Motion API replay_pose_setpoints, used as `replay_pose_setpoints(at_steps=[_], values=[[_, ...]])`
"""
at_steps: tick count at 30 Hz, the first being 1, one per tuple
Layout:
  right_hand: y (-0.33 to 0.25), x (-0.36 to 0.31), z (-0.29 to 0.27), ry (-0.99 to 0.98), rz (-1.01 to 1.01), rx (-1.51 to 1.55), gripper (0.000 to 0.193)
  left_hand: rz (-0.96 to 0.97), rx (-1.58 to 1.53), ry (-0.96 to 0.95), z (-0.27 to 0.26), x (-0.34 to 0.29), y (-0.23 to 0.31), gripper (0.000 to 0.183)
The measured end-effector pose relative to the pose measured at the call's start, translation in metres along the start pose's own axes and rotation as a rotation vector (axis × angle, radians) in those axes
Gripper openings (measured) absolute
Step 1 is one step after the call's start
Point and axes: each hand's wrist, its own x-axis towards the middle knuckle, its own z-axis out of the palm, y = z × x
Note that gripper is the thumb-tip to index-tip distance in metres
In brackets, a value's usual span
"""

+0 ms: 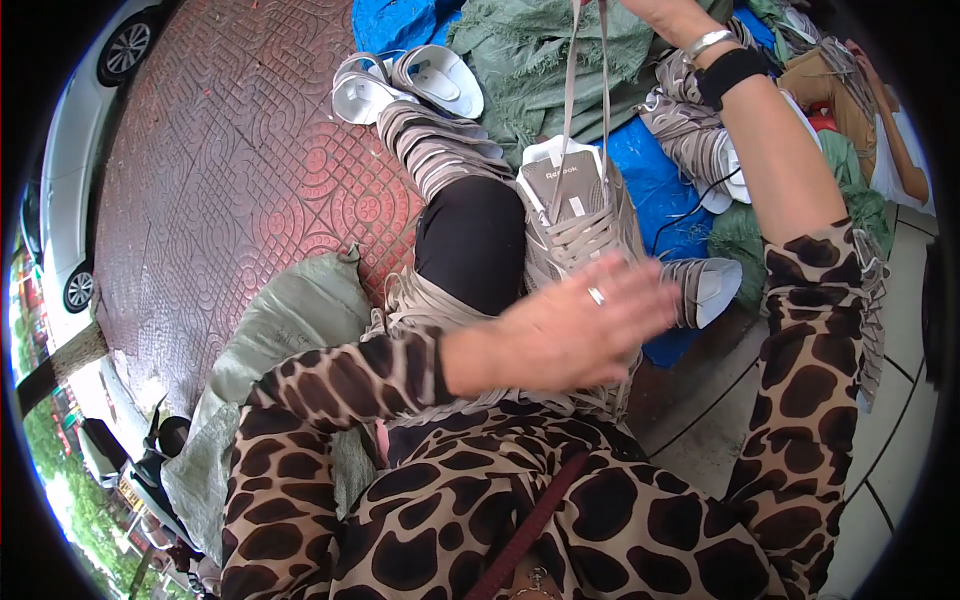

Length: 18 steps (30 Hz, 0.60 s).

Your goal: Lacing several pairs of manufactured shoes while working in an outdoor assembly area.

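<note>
A grey-beige sneaker upper [572, 190] with a white-lined tongue lies by my black-covered knee, its lace crossing through the eyelets. Two lengths of shoelace [606, 90] rise taut from it to my right hand [660, 12], closed on them at the top edge, where part of the hand is cut off. Over the near end of that upper passes my left hand [570, 325], a ring on one finger. Its fingers are stretched out, somewhat blurred, and nothing shows in them.
Stacked uppers [440, 145] lie beyond my knee, with more [690, 140] at the right. A green woven sack [540, 60] and blue sheeting [640, 165] are ahead. Another sack [290, 320] lies left. Another person's arm [895, 130] is far right; a parked car [75, 170] stands left.
</note>
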Motion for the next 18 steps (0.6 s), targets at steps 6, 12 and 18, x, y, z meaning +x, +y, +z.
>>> replay_pose_setpoints(at_steps=[6, 12, 18], values=[[0.043, 0.028, -0.021, -0.177, -0.045, 0.705, 0.022, 0.058, 0.021, -0.394, 0.045, -0.005, 0.002, 0.053], [0.036, 0.018, -0.013, 0.175, -0.014, 0.041, 0.023, 0.039, -0.163, -0.280, 0.037, 0.000, -0.003, 0.048], [-0.045, -0.022, -0.032, 0.145, -0.042, 0.175, 0.021, -0.567, -0.412, 0.533, -0.050, 0.005, -0.072, 0.042]])
